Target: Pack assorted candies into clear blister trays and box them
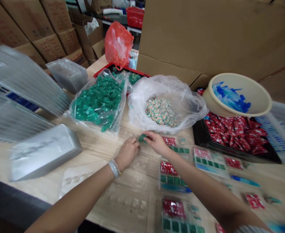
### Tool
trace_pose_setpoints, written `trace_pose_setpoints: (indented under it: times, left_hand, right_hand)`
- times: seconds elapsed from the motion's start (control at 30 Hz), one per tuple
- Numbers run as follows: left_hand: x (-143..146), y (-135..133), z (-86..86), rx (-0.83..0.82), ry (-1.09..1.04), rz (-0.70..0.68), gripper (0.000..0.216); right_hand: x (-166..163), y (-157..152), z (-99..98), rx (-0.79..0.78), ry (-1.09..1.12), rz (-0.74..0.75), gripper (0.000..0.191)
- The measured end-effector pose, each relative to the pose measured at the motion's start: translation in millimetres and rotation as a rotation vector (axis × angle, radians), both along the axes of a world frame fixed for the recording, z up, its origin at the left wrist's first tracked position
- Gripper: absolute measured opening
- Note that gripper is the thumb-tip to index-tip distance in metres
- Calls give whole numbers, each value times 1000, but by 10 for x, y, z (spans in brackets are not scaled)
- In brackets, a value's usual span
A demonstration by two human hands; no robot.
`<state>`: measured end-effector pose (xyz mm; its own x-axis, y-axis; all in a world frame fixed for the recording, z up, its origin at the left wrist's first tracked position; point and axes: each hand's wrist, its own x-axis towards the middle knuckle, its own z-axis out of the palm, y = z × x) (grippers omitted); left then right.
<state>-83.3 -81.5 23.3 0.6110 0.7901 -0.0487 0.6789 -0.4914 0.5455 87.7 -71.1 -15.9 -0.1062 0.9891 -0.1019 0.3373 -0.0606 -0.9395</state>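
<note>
My right hand (156, 143) pinches a few small green translucent pieces (142, 138) over the middle of the table. My left hand (127, 151), with a band and a bracelet at the wrist, is close beside it, fingers curled together; whatever they hold is hidden. Below the hands lie clear plastic blister trays (127, 202) with moulded pockets. Under and around my right forearm are filled trays holding red printed packets (173, 208), rows of green pieces (175, 180) and blue pointed items (176, 188). Beyond my hands, an open clear bag (97, 100) is full of loose green pieces.
A white plastic bag (139, 111) holds small printed squares (160, 111). At right, a cream bowl (258, 102) of blue items stands above a black tray (200, 139) of red packets. Stacked clear trays (45, 150) stand left. Cardboard (181, 35) rises behind; a red bag (116, 43) stands farther back.
</note>
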Motion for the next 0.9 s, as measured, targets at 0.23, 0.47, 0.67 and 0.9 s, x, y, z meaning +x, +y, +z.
trace_pose_setpoints:
  times: [0.23, 0.47, 0.67, 0.9]
  left_hand:
    - [124, -16, -11, 10, 128, 276, 12]
    - [326, -49, -77, 49, 235, 417, 17]
    - [204, 12, -25, 9, 178, 252, 14]
    - [36, -50, 80, -102, -5, 98, 7]
  right_hand:
    - [2, -6, 18, 27, -47, 10, 25]
    - [-67, -77, 110, 157, -273, 98, 28]
    - [-120, -122, 175, 209, -460, 136, 28]
    - [-110, -141, 141, 209, -454, 116, 25]
